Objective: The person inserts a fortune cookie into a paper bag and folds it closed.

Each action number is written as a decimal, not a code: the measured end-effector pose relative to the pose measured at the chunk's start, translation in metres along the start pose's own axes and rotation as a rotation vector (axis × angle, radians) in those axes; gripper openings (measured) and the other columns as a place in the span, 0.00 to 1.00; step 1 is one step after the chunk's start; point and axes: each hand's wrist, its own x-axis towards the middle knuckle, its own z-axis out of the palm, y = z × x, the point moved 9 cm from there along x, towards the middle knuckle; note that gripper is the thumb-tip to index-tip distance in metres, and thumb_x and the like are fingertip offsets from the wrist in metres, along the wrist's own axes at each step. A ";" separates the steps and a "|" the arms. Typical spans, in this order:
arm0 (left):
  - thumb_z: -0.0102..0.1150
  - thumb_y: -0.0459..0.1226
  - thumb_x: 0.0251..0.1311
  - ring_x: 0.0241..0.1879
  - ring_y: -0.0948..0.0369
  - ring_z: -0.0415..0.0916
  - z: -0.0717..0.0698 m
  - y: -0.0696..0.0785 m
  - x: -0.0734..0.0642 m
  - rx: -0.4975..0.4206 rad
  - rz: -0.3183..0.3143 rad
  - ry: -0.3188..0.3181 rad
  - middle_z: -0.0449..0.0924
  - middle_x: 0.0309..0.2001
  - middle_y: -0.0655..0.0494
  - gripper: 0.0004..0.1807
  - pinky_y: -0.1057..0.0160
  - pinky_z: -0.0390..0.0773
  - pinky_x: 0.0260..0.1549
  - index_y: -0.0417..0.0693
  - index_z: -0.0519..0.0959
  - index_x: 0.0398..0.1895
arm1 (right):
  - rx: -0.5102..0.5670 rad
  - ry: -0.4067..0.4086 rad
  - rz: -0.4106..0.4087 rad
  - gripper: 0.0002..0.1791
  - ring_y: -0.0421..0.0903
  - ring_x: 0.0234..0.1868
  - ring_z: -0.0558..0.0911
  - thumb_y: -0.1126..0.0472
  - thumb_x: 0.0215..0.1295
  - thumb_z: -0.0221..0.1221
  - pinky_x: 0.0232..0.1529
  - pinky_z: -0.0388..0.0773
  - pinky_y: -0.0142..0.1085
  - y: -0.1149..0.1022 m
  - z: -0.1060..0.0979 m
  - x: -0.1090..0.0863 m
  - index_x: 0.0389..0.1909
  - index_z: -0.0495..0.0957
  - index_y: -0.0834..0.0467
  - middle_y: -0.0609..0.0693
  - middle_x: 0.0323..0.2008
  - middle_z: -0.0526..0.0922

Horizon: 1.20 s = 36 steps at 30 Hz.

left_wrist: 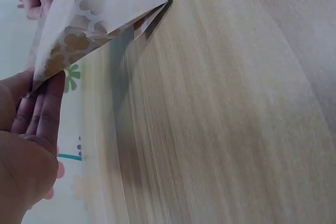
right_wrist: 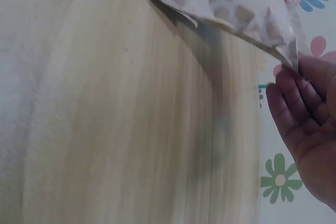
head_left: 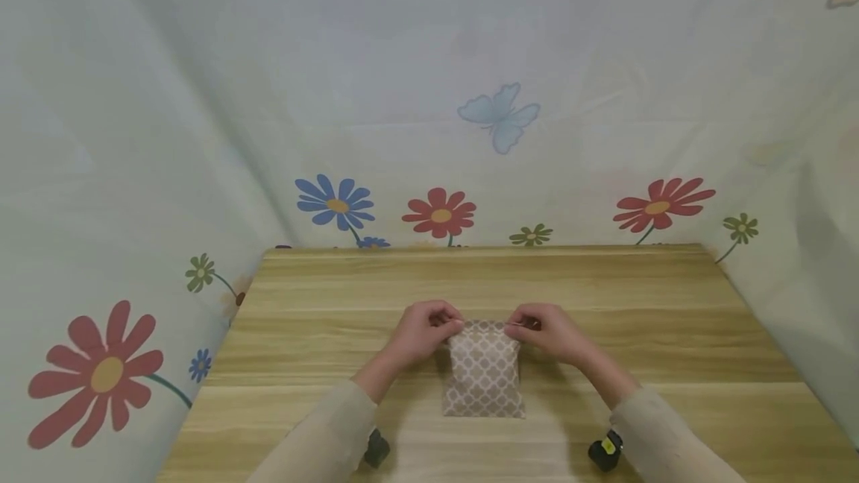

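Note:
A small drawstring-sized bag (head_left: 485, 375) with a tan and white lattice print stands between both hands, its far edge raised and its near edge at the table. My left hand (head_left: 425, 330) pinches its upper left corner between thumb and fingers. At the upper right corner my right hand (head_left: 545, 330) does the same. In the left wrist view the patterned bag (left_wrist: 100, 17) slopes down from the left hand (left_wrist: 34, 129) toward the wood. The right wrist view shows the bag's (right_wrist: 231, 6) corner between thumb and fingertips of the right hand (right_wrist: 310, 114).
The wood-grain table (head_left: 322, 289) spreads around the bag. Pale cloth printed with flowers and a blue butterfly (head_left: 499, 116) hangs behind and at both sides. Black wrist devices show below the left sleeve (head_left: 329, 431) and the right sleeve (head_left: 664, 431).

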 end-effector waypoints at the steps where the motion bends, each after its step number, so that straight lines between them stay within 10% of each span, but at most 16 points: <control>1: 0.70 0.37 0.71 0.35 0.63 0.80 0.000 -0.001 0.000 -0.005 -0.003 -0.004 0.86 0.36 0.60 0.03 0.65 0.82 0.36 0.48 0.88 0.41 | 0.005 0.004 -0.006 0.04 0.38 0.35 0.82 0.59 0.74 0.67 0.39 0.82 0.34 0.000 0.000 -0.001 0.37 0.88 0.53 0.41 0.33 0.86; 11: 0.70 0.39 0.71 0.36 0.61 0.79 0.007 0.001 0.002 0.036 -0.026 -0.092 0.86 0.37 0.61 0.03 0.65 0.81 0.35 0.51 0.89 0.41 | 0.031 -0.002 0.016 0.04 0.38 0.36 0.82 0.59 0.74 0.67 0.40 0.82 0.34 0.002 0.003 -0.004 0.38 0.88 0.51 0.40 0.33 0.87; 18: 0.70 0.39 0.71 0.37 0.63 0.79 0.005 0.001 0.002 0.045 -0.008 -0.071 0.86 0.38 0.62 0.03 0.66 0.81 0.37 0.51 0.89 0.42 | 0.084 0.021 0.131 0.03 0.43 0.38 0.84 0.59 0.74 0.67 0.43 0.82 0.34 0.014 -0.006 -0.010 0.41 0.88 0.53 0.43 0.34 0.87; 36: 0.70 0.40 0.71 0.33 0.62 0.82 0.003 -0.007 0.000 0.002 0.007 -0.071 0.86 0.34 0.61 0.03 0.65 0.85 0.33 0.53 0.89 0.39 | 0.082 0.091 0.110 0.03 0.43 0.40 0.83 0.60 0.74 0.67 0.42 0.82 0.34 0.011 -0.010 -0.011 0.41 0.88 0.55 0.45 0.37 0.88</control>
